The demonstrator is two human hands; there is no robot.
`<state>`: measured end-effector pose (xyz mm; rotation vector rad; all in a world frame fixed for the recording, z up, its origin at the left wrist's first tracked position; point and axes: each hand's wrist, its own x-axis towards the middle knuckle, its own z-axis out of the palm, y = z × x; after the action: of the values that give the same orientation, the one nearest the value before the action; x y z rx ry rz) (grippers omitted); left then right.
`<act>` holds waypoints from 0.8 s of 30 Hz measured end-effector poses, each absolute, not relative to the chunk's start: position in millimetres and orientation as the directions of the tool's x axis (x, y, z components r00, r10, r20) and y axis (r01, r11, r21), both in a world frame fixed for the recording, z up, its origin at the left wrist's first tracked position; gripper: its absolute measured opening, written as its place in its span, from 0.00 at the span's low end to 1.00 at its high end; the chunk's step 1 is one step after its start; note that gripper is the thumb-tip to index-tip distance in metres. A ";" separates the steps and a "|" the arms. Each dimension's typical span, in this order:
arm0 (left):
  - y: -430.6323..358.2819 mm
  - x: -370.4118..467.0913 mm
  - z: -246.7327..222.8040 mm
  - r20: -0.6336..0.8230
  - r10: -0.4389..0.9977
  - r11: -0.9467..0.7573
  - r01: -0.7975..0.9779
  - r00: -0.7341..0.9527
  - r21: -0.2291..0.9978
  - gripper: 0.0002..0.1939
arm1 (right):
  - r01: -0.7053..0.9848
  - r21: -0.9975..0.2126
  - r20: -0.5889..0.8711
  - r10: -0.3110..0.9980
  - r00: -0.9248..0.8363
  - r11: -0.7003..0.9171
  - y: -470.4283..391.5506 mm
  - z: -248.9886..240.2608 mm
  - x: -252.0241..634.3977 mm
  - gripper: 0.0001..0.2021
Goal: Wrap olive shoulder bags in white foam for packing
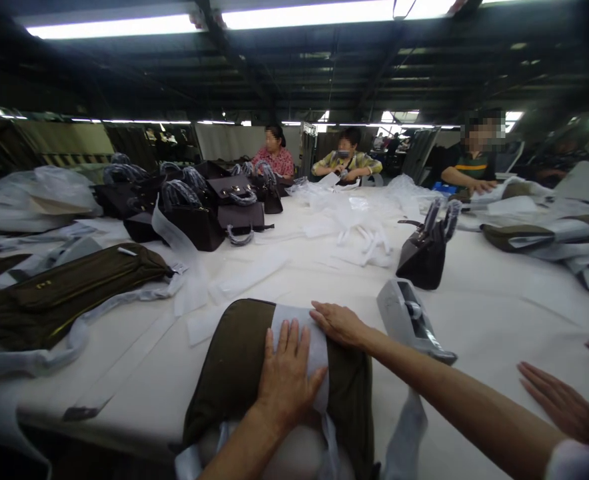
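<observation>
An olive-green bag (pixel 229 360) lies flat at the near edge of the table, with a strip of white wrapping (pixel 317 357) running across its middle. My left hand (pixel 287 367) rests palm down on that strip, fingers spread. Higher up, my right hand (pixel 339 325) lies flat at the strip's right edge, its fingers stretched out over the top of the bag. Neither hand grips anything. Just right of the bag stands a grey tape dispenser (pixel 409 317). A wrapped strap (pixel 407 433) hangs beside the bag's lower right; my forearms cover part of its lower end.
Another olive bag (pixel 69 290) with a wrapped strap lies at left. Several dark handbags (pixel 189 213) crowd behind it; one handbag (pixel 424 253) stands right of centre. A co-worker's hand (pixel 564 400) is at far right. Three people sit across the table (pixel 314 267).
</observation>
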<state>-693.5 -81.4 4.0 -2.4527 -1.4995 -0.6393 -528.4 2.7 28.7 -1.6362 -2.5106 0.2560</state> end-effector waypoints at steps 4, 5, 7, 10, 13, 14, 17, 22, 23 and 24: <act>-55.4 -705.9 2.2 0.403 0.773 -0.573 0.812 0.490 0.113 0.34 | 0.908 -0.223 -0.056 0.925 -0.375 0.355 28.5 -4.1 -532.6 0.25; -49.6 -708.0 3.5 0.387 0.765 -0.595 0.795 0.515 0.117 0.34 | 0.906 -0.234 -0.076 0.923 -0.378 0.352 35.4 -8.8 -531.4 0.26; -41.4 -708.1 7.1 0.343 0.768 -0.607 0.786 0.541 0.120 0.34 | 0.903 -0.255 -0.109 0.917 -0.383 0.346 48.7 -13.7 -528.6 0.29; -39.1 -700.2 13.6 0.293 0.796 -0.577 0.809 0.529 0.108 0.33 | 0.898 -0.274 -0.136 0.911 -0.390 0.344 61.0 -14.0 -526.3 0.31; -41.4 -693.4 18.0 0.307 0.794 -0.571 0.817 0.524 0.084 0.30 | 0.898 -0.280 -0.138 0.911 -0.388 0.340 61.7 -15.0 -525.8 0.31; -40.6 -693.6 18.5 0.313 0.787 -0.579 0.812 0.531 0.079 0.30 | 0.898 -0.284 -0.139 0.912 -0.386 0.337 60.9 -16.3 -525.4 0.31; -31.5 -701.5 17.1 0.289 0.780 -0.601 0.793 0.556 0.097 0.28 | 0.898 -0.300 -0.141 0.916 -0.375 0.322 61.2 -20.2 -523.8 0.32; -18.8 -714.7 12.4 0.232 0.805 -0.584 0.798 0.546 0.149 0.27 | 0.919 -0.285 -0.123 0.941 -0.316 0.272 62.6 -5.3 -527.0 0.29; -19.6 -715.4 12.1 0.230 0.809 -0.579 0.802 0.541 0.151 0.27 | 0.931 -0.265 -0.100 0.954 -0.284 0.250 56.8 2.7 -528.6 0.27; -21.2 -715.6 11.9 0.232 0.813 -0.573 0.805 0.535 0.151 0.27 | 0.945 -0.241 -0.073 0.966 -0.246 0.222 47.1 11.6 -530.1 0.25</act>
<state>-715.6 -21.2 11.9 -2.7743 -1.4630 -0.4411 -530.1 47.1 11.6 -1.8692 -2.3821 0.3621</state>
